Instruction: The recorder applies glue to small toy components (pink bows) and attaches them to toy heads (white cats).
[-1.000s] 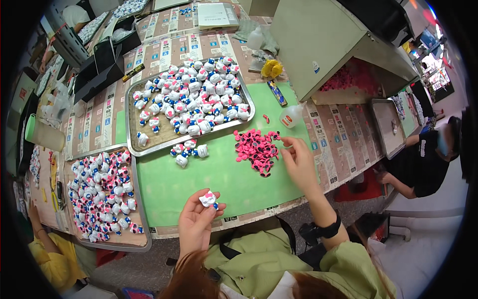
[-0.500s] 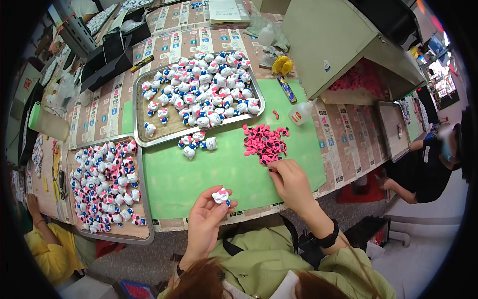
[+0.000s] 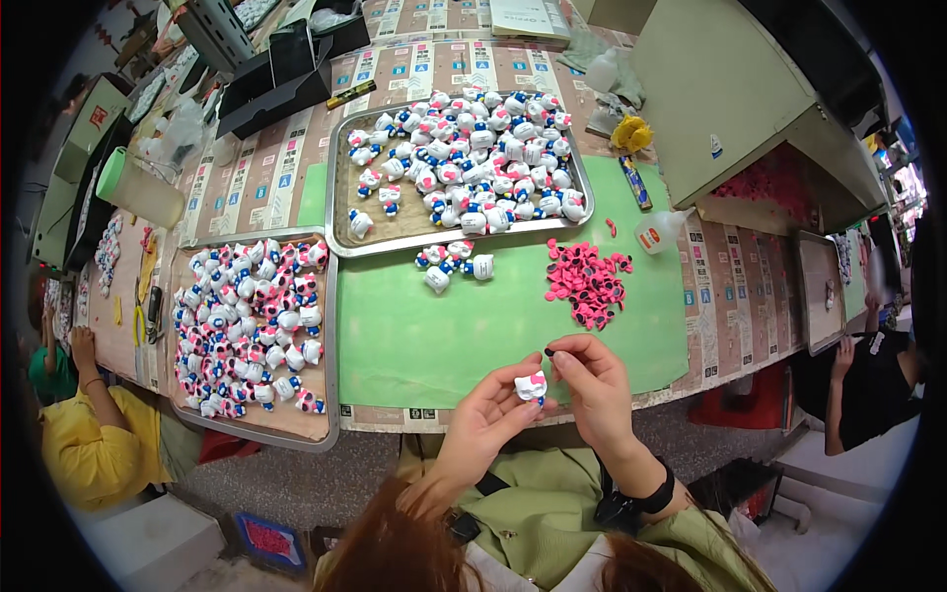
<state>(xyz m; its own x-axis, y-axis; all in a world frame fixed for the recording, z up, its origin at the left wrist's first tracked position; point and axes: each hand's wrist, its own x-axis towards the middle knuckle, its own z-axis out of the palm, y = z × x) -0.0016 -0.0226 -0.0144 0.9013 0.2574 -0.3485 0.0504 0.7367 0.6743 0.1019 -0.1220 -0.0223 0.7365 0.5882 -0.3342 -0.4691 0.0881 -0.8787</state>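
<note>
Between the fingertips of my left hand (image 3: 477,422) is a small white cat figurine (image 3: 530,386) with a pink bow and blue clothing. My right hand (image 3: 600,397) is just to its right, thumb and forefinger pinching a tiny dark piece (image 3: 549,351). That piece is above the figurine's head and apart from it. Beyond my hands a heap of pink-and-black pieces (image 3: 587,286), shaped like tiny sunglasses, lies on the green mat (image 3: 434,345). Several loose figurines (image 3: 437,279) sit on the mat's far part.
A metal tray (image 3: 459,240) of plain figurines stands at the back. Another tray (image 3: 332,365) at left holds figurines, many with pink-and-black pieces on. A clear bottle (image 3: 659,233) and a grey metal box (image 3: 735,89) stand to the right. Co-workers sit at both sides.
My right hand has left the pink heap with a tiny piece and come beside the figurine in my left hand. The whole view has shifted, so the table appears further right.
</note>
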